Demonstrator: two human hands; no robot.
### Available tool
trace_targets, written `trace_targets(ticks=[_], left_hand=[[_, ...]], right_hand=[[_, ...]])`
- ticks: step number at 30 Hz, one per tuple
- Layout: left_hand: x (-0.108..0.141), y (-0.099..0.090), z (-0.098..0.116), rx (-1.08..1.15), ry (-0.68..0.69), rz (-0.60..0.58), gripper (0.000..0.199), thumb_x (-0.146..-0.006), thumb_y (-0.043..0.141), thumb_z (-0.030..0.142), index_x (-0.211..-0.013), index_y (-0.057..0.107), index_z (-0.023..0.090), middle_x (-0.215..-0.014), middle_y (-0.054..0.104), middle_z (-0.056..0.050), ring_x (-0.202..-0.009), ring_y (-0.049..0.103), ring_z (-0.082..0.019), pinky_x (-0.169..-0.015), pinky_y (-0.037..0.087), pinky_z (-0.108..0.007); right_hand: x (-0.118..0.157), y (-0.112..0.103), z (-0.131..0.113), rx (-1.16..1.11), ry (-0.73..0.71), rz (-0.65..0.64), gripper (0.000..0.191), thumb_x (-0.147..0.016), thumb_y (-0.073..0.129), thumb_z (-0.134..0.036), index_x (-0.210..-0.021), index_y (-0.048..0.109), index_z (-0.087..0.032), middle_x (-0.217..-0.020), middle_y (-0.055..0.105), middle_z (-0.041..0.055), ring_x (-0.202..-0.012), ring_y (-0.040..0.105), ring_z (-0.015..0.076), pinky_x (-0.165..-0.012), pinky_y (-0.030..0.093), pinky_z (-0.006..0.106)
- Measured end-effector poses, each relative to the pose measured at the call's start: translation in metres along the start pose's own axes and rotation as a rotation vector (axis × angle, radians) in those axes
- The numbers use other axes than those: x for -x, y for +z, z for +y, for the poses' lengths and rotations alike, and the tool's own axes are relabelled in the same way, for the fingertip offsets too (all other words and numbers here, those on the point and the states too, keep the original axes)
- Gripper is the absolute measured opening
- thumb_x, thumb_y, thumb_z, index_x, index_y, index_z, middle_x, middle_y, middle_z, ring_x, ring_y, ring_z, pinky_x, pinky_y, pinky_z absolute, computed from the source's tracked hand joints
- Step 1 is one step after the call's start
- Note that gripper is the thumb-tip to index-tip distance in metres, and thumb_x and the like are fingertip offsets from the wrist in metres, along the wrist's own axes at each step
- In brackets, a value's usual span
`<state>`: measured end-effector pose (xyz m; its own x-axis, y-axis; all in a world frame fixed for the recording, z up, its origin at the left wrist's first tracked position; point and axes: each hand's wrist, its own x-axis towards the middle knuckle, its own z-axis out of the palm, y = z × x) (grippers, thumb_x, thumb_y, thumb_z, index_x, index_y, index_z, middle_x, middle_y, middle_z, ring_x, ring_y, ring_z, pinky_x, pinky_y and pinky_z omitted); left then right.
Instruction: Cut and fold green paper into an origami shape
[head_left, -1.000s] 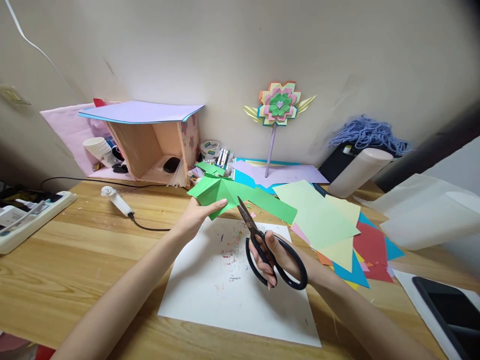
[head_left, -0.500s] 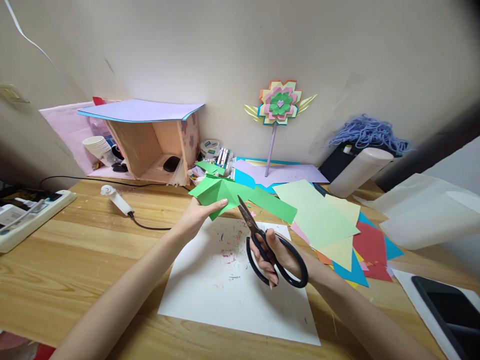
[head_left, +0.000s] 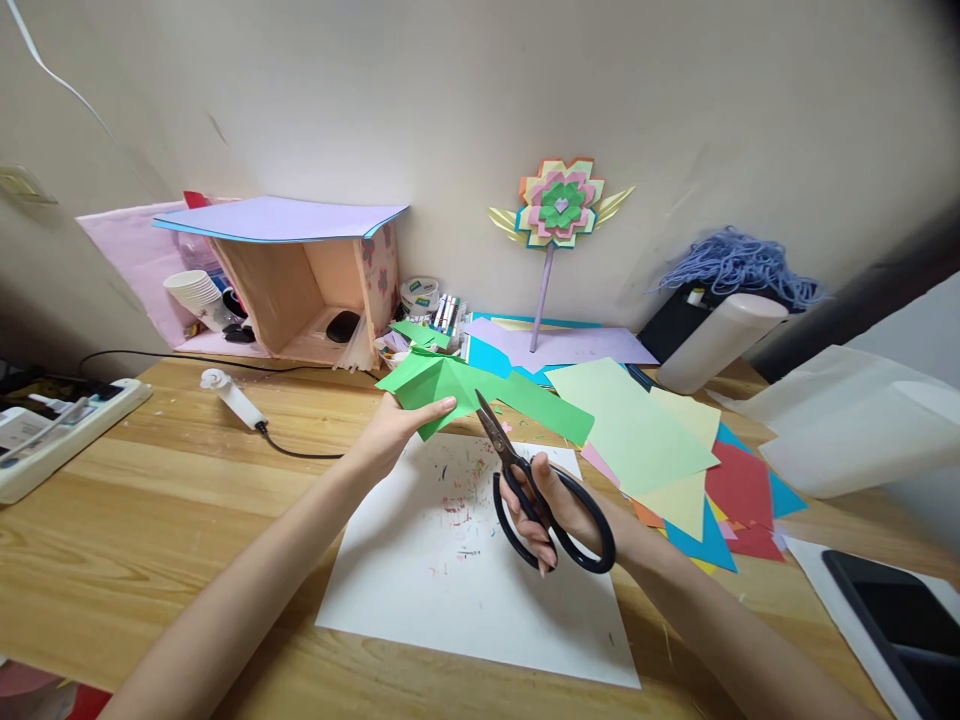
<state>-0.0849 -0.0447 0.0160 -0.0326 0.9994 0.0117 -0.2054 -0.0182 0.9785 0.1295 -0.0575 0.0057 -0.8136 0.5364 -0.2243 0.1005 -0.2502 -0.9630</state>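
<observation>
A folded, creased piece of green paper [head_left: 431, 385] is pinched in my left hand [head_left: 401, 428], thumb on top and the other fingers hidden beneath. My right hand [head_left: 541, 508] grips a pair of black-handled scissors [head_left: 514, 460], fingers through the loops. The blades point up and away, their tips at the right edge of the green paper; whether they touch it I cannot tell. Beyond the tips lies a green strip [head_left: 547, 408]. Below both hands a white sheet [head_left: 465, 610], specked with coloured marks, lies on the wooden table [head_left: 187, 520].
Coloured paper sheets [head_left: 637, 430] overlap at the right, near a phone [head_left: 892, 620]. A paper flower [head_left: 561, 205] stands at the back beside a white cylinder [head_left: 724, 345]. Back left are an open box [head_left: 300, 300], a corded glue gun [head_left: 232, 400] and a power strip [head_left: 75, 435].
</observation>
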Motion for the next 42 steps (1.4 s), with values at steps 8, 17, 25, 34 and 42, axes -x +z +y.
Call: trace_targets(ticks=[8,17,25,34,42], left_hand=[[0.0,0.0,0.001,0.006,-0.002,-0.002,0.055,-0.065,0.074,0.024,-0.117,0.055,0.02,-0.115,0.062,-0.009,-0.107,0.055,-0.025,-0.095,0.039,-0.04],[-0.001,-0.002,-0.001,0.01,-0.014,-0.007,0.061,-0.066,0.074,0.023,-0.123,0.051,0.021,-0.117,0.06,-0.01,-0.109,0.054,-0.026,-0.096,0.039,-0.041],[0.0,-0.001,0.003,0.018,-0.035,-0.01,0.058,-0.064,0.075,0.025,-0.119,0.054,0.02,-0.117,0.061,-0.01,-0.11,0.054,-0.027,-0.097,0.038,-0.041],[0.0,-0.003,0.004,-0.002,-0.051,-0.018,0.042,-0.064,0.074,0.025,-0.104,0.063,0.017,-0.117,0.06,-0.01,-0.108,0.054,-0.026,-0.098,0.037,-0.042],[-0.001,-0.004,0.007,-0.014,-0.064,-0.038,0.041,-0.063,0.075,0.026,-0.102,0.063,0.016,-0.117,0.06,-0.011,-0.106,0.055,-0.026,-0.096,0.038,-0.04]], right_hand=[[0.001,0.001,-0.001,-0.021,0.002,0.001,0.066,-0.067,0.027,-0.082,-0.071,0.042,-0.018,-0.046,0.036,-0.0084,-0.032,0.039,0.0048,-0.035,0.043,0.019],[-0.002,-0.004,0.008,-0.048,-0.012,-0.012,0.065,-0.067,0.028,-0.082,-0.069,0.042,-0.018,-0.046,0.036,-0.0085,-0.031,0.041,0.0059,-0.033,0.04,0.019],[-0.001,-0.004,0.008,0.009,-0.032,0.002,0.065,-0.067,0.029,-0.082,-0.069,0.042,-0.018,-0.046,0.036,-0.0085,-0.03,0.04,0.0053,-0.031,0.038,0.018],[0.001,-0.004,0.005,0.073,-0.036,0.014,0.065,-0.069,0.025,-0.081,-0.07,0.041,-0.018,-0.048,0.034,-0.0088,-0.031,0.039,0.005,-0.031,0.037,0.017],[0.003,0.0,-0.001,0.111,-0.015,-0.005,0.066,-0.068,0.018,-0.081,-0.073,0.039,-0.019,-0.052,0.037,-0.0072,-0.038,0.04,0.0061,-0.041,0.044,0.023]])
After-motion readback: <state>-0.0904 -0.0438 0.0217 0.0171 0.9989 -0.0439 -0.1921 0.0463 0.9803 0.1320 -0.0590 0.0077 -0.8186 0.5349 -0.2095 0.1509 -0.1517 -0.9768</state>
